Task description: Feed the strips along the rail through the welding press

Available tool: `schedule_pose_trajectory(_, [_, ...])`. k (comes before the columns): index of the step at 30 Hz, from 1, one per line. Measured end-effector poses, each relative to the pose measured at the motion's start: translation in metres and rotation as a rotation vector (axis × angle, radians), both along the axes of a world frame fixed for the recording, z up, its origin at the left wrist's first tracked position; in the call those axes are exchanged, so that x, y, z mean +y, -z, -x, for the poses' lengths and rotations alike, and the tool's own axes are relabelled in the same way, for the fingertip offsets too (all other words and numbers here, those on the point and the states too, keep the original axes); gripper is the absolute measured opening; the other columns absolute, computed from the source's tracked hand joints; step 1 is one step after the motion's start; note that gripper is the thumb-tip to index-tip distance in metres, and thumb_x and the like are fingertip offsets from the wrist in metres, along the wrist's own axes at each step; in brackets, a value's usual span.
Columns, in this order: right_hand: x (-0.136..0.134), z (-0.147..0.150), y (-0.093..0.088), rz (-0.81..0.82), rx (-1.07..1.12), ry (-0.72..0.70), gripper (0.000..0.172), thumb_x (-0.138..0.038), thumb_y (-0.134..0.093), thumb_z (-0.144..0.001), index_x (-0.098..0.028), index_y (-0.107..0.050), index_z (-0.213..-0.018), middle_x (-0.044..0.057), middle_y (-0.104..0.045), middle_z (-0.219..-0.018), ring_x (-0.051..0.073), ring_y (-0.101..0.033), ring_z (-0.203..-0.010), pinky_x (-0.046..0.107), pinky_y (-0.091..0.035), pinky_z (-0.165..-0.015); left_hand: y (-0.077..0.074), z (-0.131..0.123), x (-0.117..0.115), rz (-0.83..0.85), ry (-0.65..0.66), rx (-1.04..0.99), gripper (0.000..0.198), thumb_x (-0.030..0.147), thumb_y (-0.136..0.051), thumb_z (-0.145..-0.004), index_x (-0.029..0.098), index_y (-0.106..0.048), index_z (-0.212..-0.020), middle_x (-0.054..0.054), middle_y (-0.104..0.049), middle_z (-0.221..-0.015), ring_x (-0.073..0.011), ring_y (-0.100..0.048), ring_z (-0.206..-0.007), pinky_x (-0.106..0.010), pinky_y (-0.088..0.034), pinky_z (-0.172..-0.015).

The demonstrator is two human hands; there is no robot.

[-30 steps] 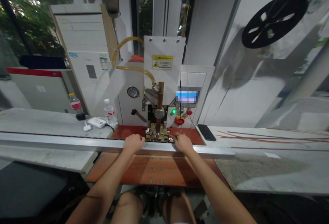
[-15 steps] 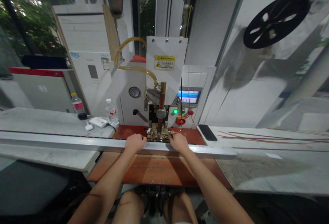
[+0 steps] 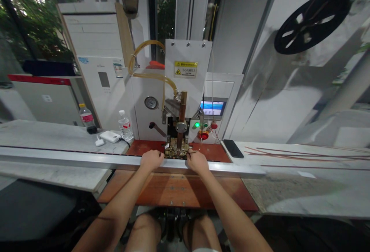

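A white bench machine (image 3: 187,70) stands in front of me, with a copper rod (image 3: 182,117) coming down onto a brass fixture (image 3: 175,151). My left hand (image 3: 152,160) rests curled on the long aluminium rail (image 3: 72,158) just left of the fixture. Just right of the fixture, my right hand (image 3: 196,161) is pinched on a thin dark wire (image 3: 193,152). Both hands sit at the red-brown work plate (image 3: 173,190).
Two water bottles (image 3: 125,125) and a white power bank (image 3: 109,136) sit at the left on the marble top. A black phone (image 3: 232,148) lies right of the machine. Thin copper strips (image 3: 303,154) stretch along the right bench, and a black reel (image 3: 310,22) hangs above.
My right hand has moved left along the rail, closer to the brass fixture. The left hand has stayed in place.
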State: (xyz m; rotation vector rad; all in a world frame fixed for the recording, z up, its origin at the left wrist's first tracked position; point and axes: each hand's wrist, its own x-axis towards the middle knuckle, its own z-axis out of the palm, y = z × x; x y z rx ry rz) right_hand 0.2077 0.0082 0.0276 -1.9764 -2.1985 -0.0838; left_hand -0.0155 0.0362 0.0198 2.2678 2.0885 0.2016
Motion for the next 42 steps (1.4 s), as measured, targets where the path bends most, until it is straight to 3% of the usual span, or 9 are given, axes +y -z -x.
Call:
schedule_pose_trajectory(6, [-0.002, 0.001, -0.003, 0.047, 0.017, 0.014, 0.034, -0.032, -0.028, -0.093, -0.016, -0.057, -0.100, 0.012, -0.066, -0.098, 0.020, -0.061, -0.095, 0.027, -0.039, -0.079, 0.000, 0.006, 0.002, -0.003, 0.036, -0.049, 0.046, 0.039, -0.030, -0.086, 0.021, -0.071, -0.088, -0.012, -0.071, -0.091, -0.0219, -0.064, -0.089, -0.030, -0.045, -0.079])
schedule_pose_trajectory(14, [0.002, 0.000, 0.004, 0.023, 0.038, 0.002, 0.034, -0.031, -0.028, -0.092, -0.017, -0.058, -0.102, 0.013, -0.066, -0.099, 0.021, -0.061, -0.093, 0.029, -0.038, -0.080, -0.008, 0.024, 0.014, -0.041, 0.208, -0.308, 0.049, 0.029, -0.023, -0.088, 0.019, -0.071, -0.091, -0.006, -0.070, -0.101, -0.0173, -0.061, -0.097, -0.025, -0.043, -0.085])
schedule_pose_trajectory(21, [0.001, 0.000, 0.002, 0.003, 0.020, -0.007, 0.034, -0.032, -0.028, -0.092, -0.017, -0.058, -0.097, 0.012, -0.067, -0.095, 0.022, -0.062, -0.089, 0.030, -0.040, -0.075, -0.013, 0.036, 0.004, -0.015, 0.062, -0.089, 0.044, 0.035, -0.029, -0.088, 0.020, -0.069, -0.093, -0.008, -0.070, -0.100, -0.0197, -0.061, -0.097, -0.028, -0.044, -0.084])
schedule_pose_trajectory(26, [0.000, 0.001, 0.001, 0.004, 0.015, -0.007, 0.034, -0.032, -0.027, -0.092, -0.017, -0.057, -0.098, 0.013, -0.067, -0.095, 0.022, -0.063, -0.088, 0.030, -0.041, -0.075, -0.009, 0.037, -0.004, -0.007, 0.111, 0.050, 0.043, 0.035, -0.028, -0.088, 0.023, -0.069, -0.090, -0.008, -0.070, -0.094, -0.0214, -0.063, -0.090, -0.031, -0.045, -0.079])
schedule_pose_trajectory(33, [-0.001, 0.002, -0.001, 0.028, 0.021, 0.012, 0.036, -0.033, -0.026, -0.093, -0.017, -0.058, -0.101, 0.013, -0.067, -0.097, 0.021, -0.062, -0.090, 0.029, -0.040, -0.077, -0.001, 0.045, 0.000, -0.020, 0.191, 0.086, 0.045, 0.035, -0.028, -0.087, 0.021, -0.070, -0.088, -0.010, -0.070, -0.091, -0.0220, -0.063, -0.089, -0.032, -0.044, -0.079])
schedule_pose_trajectory(42, [-0.002, 0.002, 0.001, 0.024, 0.012, 0.005, 0.037, -0.034, -0.026, -0.093, -0.017, -0.057, -0.104, 0.013, -0.067, -0.099, 0.021, -0.062, -0.092, 0.030, -0.039, -0.079, 0.000, 0.036, -0.007, -0.059, 0.035, 0.092, 0.049, 0.038, -0.027, -0.086, 0.017, -0.072, -0.087, -0.014, -0.070, -0.091, -0.0241, -0.064, -0.088, -0.033, -0.045, -0.079])
